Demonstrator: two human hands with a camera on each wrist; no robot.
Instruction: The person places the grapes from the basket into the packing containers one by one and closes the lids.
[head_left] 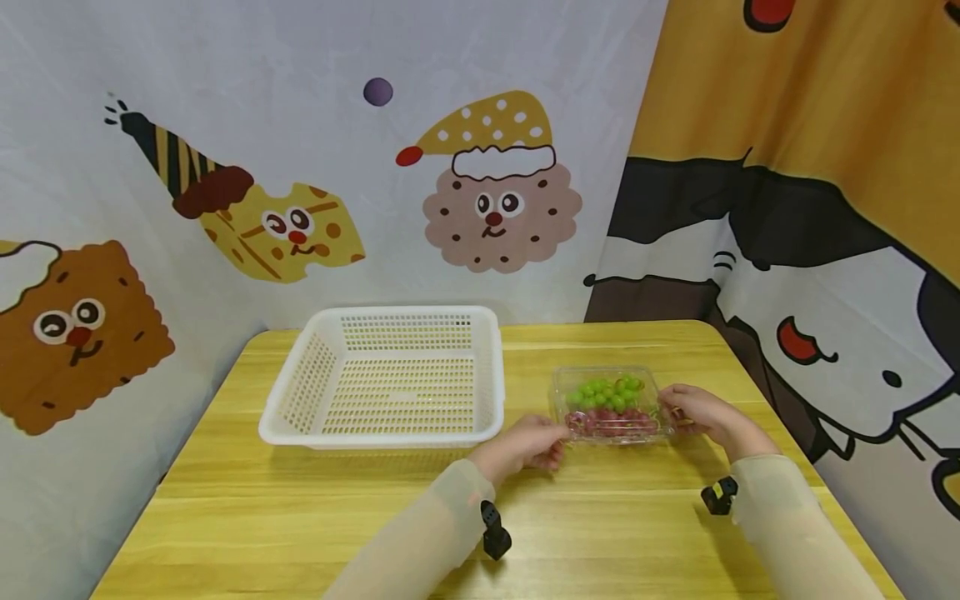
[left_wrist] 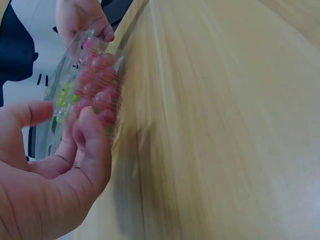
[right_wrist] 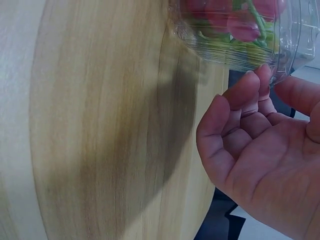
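Note:
A clear plastic clamshell box (head_left: 611, 371) sits at the right of the table, its lid down. Inside are green grapes (head_left: 609, 393) at the back and red grapes (head_left: 611, 422) at the front. My left hand (head_left: 525, 443) holds the box's front left corner, with curled fingers at its side and thumb by the lid. At the right end, my right hand (head_left: 701, 412) pinches the box's edge between thumb and fingers. In the right wrist view, green stems (right_wrist: 257, 20) show through the plastic beside red grapes.
A white perforated plastic basket (head_left: 491, 425) stands left of the box on the wooden table (head_left: 360, 517). Cartoon-printed curtains (head_left: 300, 108) hang behind and beside the table. A black wrist device (head_left: 495, 531) is on the left forearm, another (head_left: 720, 496) on the right.

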